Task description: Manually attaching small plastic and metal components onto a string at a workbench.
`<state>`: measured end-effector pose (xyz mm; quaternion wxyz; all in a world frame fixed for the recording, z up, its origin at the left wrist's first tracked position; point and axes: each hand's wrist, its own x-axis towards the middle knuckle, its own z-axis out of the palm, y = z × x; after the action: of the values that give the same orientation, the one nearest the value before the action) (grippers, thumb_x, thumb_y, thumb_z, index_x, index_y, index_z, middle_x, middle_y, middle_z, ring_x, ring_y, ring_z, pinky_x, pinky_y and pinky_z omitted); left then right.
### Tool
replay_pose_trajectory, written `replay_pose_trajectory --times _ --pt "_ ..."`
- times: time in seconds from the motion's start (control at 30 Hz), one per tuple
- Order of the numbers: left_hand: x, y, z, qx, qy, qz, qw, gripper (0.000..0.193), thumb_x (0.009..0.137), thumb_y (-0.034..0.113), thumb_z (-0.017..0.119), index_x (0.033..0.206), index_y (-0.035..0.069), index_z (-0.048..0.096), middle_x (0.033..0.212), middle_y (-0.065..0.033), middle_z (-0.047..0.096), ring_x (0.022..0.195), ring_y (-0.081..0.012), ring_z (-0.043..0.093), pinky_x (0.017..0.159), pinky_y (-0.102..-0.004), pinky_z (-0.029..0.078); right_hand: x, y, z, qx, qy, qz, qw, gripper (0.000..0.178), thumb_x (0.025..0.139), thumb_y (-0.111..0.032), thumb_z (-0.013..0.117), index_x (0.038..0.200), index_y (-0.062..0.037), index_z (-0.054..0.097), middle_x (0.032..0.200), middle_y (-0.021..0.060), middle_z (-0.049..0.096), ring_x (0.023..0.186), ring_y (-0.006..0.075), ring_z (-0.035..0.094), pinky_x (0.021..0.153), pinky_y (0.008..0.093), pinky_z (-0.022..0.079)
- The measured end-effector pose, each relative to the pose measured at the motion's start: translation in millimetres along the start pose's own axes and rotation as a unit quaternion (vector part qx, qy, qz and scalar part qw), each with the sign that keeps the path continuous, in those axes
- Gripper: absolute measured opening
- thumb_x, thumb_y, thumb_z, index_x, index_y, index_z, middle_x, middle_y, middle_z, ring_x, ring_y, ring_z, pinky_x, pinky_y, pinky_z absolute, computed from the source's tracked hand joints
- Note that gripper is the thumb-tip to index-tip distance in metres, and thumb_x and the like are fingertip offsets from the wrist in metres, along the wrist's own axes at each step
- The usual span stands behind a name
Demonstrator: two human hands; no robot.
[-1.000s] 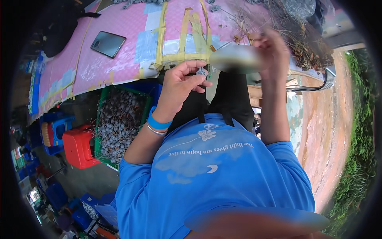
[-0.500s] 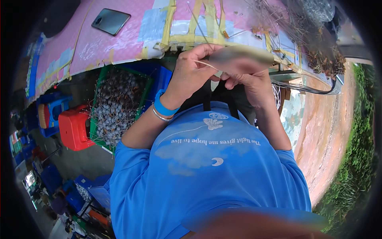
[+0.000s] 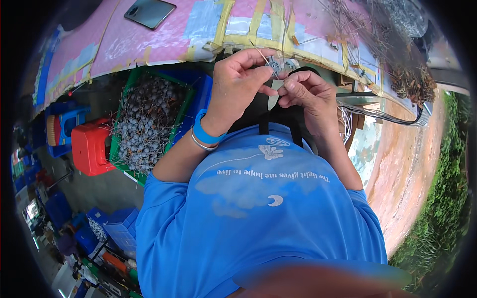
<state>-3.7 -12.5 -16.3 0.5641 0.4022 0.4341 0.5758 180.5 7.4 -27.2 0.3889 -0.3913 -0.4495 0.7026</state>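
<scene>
My left hand [image 3: 242, 82], with a blue band and a metal bangle at its wrist, pinches a small grey piece [image 3: 274, 65] with a thin stem sticking up from it. Its exact kind is hard to make out. Close by on the right, my right hand [image 3: 309, 94] has thumb and forefinger pressed together at a pale, flat, pointed strip [image 3: 275, 93], which hangs between the two hands. The fingertips nearly meet in front of the table's near edge. Both hands are raised above my lap.
Left of me, a green crate [image 3: 185, 116] holds many grey-blue balls on thin wires [image 3: 144, 129]. Beside it stands a red plastic stool [image 3: 89, 149]. A phone [image 3: 150, 12] lies on the pink, taped table [image 3: 112, 47]. Dark wire stems [image 3: 412, 79] pile up at right.
A blurred pale shape that covered the right hand is gone, and that hand's fingers now show. The pale strip shows more fully between the hands. The view has shifted slightly.
</scene>
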Motion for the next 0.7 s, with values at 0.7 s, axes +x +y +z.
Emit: replay_pose_trajectory --times 0.7 --pt "-9 24 5 -0.03 -0.104 -0.045 0.993 0.021 0.088 0.003 0.06 0.105 -0.008 0.065 0.084 -0.0134 0.068 0.064 -0.0219 0.07 0.054 -0.0278 0.059 22 -21 10 0.082 -0.088 -0.16 0.98 0.012 0.095 -0.01 0.06 0.092 -0.0006 0.065 0.113 0.0221 0.066 0.105 0.0253 0.064 0.094 0.0376 0.05"
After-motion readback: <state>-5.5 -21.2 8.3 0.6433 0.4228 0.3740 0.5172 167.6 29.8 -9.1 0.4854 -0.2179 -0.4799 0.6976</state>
